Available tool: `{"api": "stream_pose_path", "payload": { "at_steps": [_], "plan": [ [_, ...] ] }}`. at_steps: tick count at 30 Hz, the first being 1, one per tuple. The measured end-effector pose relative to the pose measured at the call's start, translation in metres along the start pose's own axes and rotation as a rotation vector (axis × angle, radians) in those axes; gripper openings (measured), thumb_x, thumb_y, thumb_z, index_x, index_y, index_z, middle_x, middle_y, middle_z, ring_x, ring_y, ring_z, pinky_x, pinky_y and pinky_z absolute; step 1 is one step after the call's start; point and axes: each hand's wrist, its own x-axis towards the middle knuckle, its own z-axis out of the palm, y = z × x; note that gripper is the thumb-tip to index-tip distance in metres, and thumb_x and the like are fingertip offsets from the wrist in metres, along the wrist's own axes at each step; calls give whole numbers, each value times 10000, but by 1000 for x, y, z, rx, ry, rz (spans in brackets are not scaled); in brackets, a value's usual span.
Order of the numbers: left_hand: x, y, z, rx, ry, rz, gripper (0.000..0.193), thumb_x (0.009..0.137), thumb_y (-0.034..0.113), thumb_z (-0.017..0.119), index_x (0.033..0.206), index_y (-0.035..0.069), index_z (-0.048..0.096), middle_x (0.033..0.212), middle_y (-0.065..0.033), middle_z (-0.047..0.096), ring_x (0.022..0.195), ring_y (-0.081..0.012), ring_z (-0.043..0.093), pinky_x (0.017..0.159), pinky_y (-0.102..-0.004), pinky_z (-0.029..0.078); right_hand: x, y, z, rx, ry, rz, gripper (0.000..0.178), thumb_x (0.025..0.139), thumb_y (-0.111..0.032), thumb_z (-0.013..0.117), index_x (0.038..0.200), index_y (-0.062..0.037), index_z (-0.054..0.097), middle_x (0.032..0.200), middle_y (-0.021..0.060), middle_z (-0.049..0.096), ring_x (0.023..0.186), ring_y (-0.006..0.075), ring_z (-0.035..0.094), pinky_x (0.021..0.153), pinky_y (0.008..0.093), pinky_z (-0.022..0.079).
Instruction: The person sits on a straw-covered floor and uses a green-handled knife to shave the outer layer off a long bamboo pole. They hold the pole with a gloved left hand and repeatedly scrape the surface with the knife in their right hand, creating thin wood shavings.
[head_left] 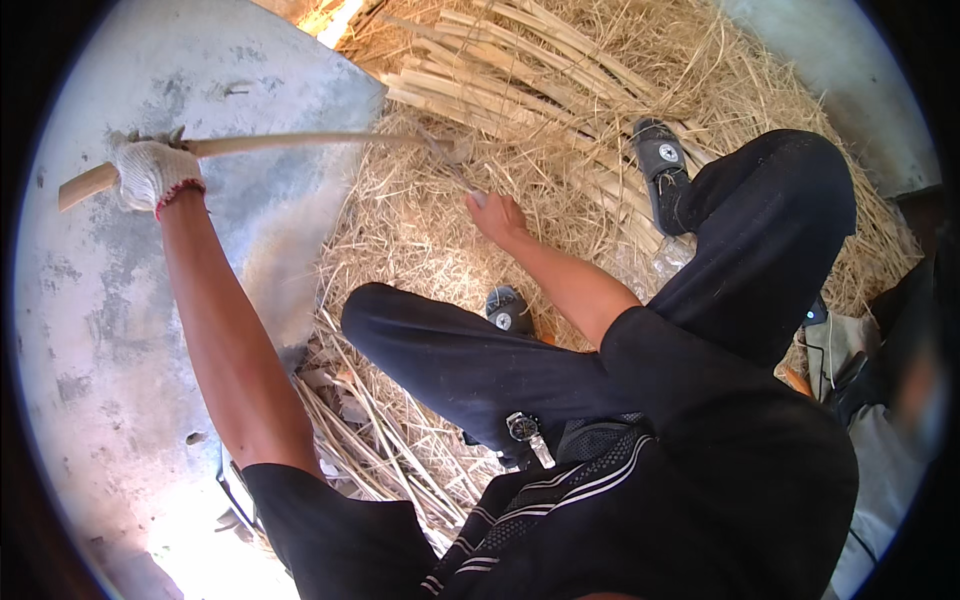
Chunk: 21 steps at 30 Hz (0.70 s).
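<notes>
On a concrete floor heaped with straw, our gloved left hand clenches 1 long cane outstretched, seemingly for trimming; our bare right hand closes on something small and pale.

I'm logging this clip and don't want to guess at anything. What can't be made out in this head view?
- Right hand: fingertips blurred against the straw pile; whether it grips anything is unclear.
- Cane stalk in the gloved left hand: its far end blurs into the straw.
- Things at the right edge: blurred, darkened by the lens rim.
- Left foot: mostly hidden behind the knee.
</notes>
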Motion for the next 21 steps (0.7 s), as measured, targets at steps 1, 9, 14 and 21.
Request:
{"api": "stream_pose_path", "payload": {
  "at_steps": [1, 9, 14, 21],
  "plan": [
    [-3, -4, 6, 5, 15, -26, 232, 899, 152, 604, 1023, 11, 469, 744, -88, 535, 531, -195, 504, 486, -400, 488, 9, 6, -3, -25, -28, -26, 530, 975, -505, 479, 876, -26, 683, 731, 200, 669, 688, 357, 667, 665, 497, 533],
    [-5, 4, 9, -7, -70, -4, 287, 938, 248, 610, 1005, 11, 464, 688, -77, 522, 490, -170, 468, 486, -391, 478, 14, 8, -1, 40, -96, 20, 537, 973, -515, 468, 931, -26, 687, 769, 198, 676, 700, 351, 677, 660, 486, 540],
    [-19, 4, 5, 36, 19, -11, 262, 937, 247, 610, 899, 18, 490, 647, -56, 496, 478, -171, 450, 468, -384, 461, 7, -5, -32, -110, -149, 106, 509, 996, -476, 455, 962, -16, 671, 838, 173, 683, 774, 327, 689, 708, 468, 558],
    [-1, -8, 2, -29, -144, -25, 266, 935, 247, 611, 851, 36, 473, 606, -49, 478, 443, -170, 416, 430, -368, 411, 15, 30, -6, -186, 28, -41, 436, 1013, -439, 441, 1008, -75, 681, 848, 136, 681, 721, 291, 676, 668, 433, 560]
  ]
}}
